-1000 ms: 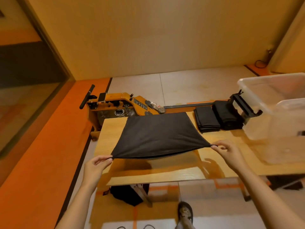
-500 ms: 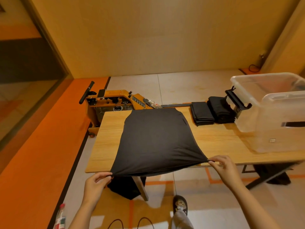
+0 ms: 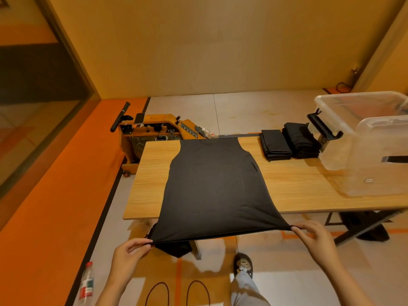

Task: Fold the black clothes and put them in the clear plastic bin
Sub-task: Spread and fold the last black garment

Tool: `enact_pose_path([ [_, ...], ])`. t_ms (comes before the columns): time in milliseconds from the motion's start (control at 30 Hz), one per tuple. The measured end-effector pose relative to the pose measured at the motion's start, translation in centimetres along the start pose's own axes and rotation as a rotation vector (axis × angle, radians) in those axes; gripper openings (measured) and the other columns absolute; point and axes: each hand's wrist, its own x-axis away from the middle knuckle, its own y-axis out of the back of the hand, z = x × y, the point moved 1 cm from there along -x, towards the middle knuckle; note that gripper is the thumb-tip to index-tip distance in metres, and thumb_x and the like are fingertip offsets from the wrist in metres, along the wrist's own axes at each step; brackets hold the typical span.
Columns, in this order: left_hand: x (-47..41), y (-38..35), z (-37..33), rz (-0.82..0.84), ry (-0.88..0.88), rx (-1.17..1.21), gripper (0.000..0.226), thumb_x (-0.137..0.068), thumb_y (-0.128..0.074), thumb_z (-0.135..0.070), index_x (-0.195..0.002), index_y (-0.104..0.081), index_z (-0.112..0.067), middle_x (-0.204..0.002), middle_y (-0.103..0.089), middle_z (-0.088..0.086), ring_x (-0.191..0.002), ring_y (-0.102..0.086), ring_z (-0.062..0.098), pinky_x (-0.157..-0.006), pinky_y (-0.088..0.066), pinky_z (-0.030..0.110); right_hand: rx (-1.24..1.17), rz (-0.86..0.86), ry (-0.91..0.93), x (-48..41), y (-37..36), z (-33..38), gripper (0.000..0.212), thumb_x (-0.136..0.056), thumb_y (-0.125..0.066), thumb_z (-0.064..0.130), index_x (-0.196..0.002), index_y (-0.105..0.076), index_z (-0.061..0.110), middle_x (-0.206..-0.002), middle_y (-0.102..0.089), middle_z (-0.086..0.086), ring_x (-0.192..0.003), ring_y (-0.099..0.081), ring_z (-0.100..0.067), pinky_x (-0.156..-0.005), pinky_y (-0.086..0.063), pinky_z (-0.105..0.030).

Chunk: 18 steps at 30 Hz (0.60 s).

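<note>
Pinching its hem corners, left hand and right hand have pulled the black shirt flat across the bench.

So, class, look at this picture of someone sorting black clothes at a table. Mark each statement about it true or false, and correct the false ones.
1. The left hand and the right hand each pinch the hem of the black top. True.
2. Two folded black piles sit on the wooden table beside the clear plastic bin. True.
3. The black top lies folded inside the clear plastic bin. False: it is spread flat on the wooden table, with its hem pulled past the near edge.
4. The plastic bottle stands on the wooden table. False: it stands on the floor, off to the left.
</note>
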Motion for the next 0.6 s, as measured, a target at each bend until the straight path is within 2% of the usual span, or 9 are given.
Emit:
enact_pose_path([
  [67, 0.1, 0.2, 0.1, 0.014, 0.009, 0.004, 0.017, -0.083, -0.067, 0.006, -0.092, -0.075, -0.006, -0.087, -0.075, 0.009, -0.090, -0.070, 0.028, -0.080, -0.057, 0.034, -0.015, -0.002, 0.007, 0.2, 0.1, 0.5, 0.019, -0.081, -0.074, 0.013, -0.084, -0.066, 0.030, -0.090, -0.064, 0.003, -0.087, -0.056, -0.004, -0.077, -0.045, -0.028],
  [167, 0.2, 0.5, 0.0, 0.048, 0.034, 0.016, 0.016, -0.084, -0.065, 0.006, -0.095, -0.072, -0.003, -0.086, -0.075, 0.013, -0.086, -0.072, 0.028, -0.073, -0.059, 0.026, -0.028, 0.025, -0.003, 0.8, 0.4, 1.3, 0.022, -0.081, -0.074, 0.011, -0.075, -0.065, 0.031, -0.082, -0.063, 0.008, -0.084, -0.056, -0.005, -0.070, -0.042, -0.024],
  [333, 0.5, 0.8, 0.4, 0.115, 0.105, 0.016, 0.014, -0.084, -0.065, 0.007, -0.097, -0.070, 0.001, -0.084, -0.074, 0.018, -0.083, -0.072, 0.029, -0.070, -0.059, 0.024, -0.065, 0.085, -0.028, 1.3, 1.0, 1.0, 0.014, -0.082, -0.073, 0.016, -0.074, -0.069, 0.026, -0.076, -0.067, 0.005, -0.080, -0.061, -0.013, -0.069, -0.048, -0.031],
  [367, 0.5, 0.9, 0.5, 0.129, 0.118, 0.014, 0.014, -0.084, -0.065, 0.007, -0.097, -0.070, 0.002, -0.084, -0.074, 0.019, -0.084, -0.072, 0.030, -0.070, -0.059, 0.024, -0.071, 0.098, -0.039, 1.5, 1.1, 1.0, 0.008, -0.082, -0.072, 0.023, -0.075, -0.070, 0.026, -0.075, -0.067, 0.006, -0.080, -0.062, -0.013, -0.071, -0.051, -0.036],
  [400, 0.6, 1.0, 0.6, 0.142, 0.129, 0.008, 0.014, -0.085, -0.065, 0.006, -0.097, -0.070, 0.002, -0.084, -0.073, 0.019, -0.084, -0.072, 0.031, -0.071, -0.059, 0.025, -0.080, 0.108, -0.051, 1.6, 1.1, 0.9, 0.011, -0.080, -0.069, 0.035, -0.075, -0.070, 0.025, -0.073, -0.068, 0.007, -0.080, -0.063, -0.013, -0.073, -0.052, -0.038],
  [533, 0.9, 1.3, 0.9, 0.147, 0.119, -0.047, 0.010, -0.085, -0.067, 0.002, -0.093, -0.073, -0.001, -0.082, -0.074, 0.016, -0.086, -0.069, 0.033, -0.072, -0.055, 0.031, -0.120, 0.146, -0.079, 2.0, 1.5, 0.4, 0.066, -0.061, -0.050, 0.086, -0.077, -0.072, 0.025, -0.076, -0.069, 0.015, -0.077, -0.065, -0.009, -0.070, -0.051, -0.030],
  [600, 1.1, 1.3, 0.9, 0.135, 0.092, -0.073, 0.009, -0.085, -0.068, 0.000, -0.089, -0.074, -0.005, -0.085, -0.073, 0.013, -0.089, -0.067, 0.031, -0.072, -0.052, 0.029, -0.118, 0.158, -0.077, 2.2, 1.6, 0.2, 0.072, -0.058, -0.050, 0.090, -0.077, -0.072, 0.024, -0.076, -0.070, 0.014, -0.076, -0.065, -0.009, -0.070, -0.052, -0.029],
])
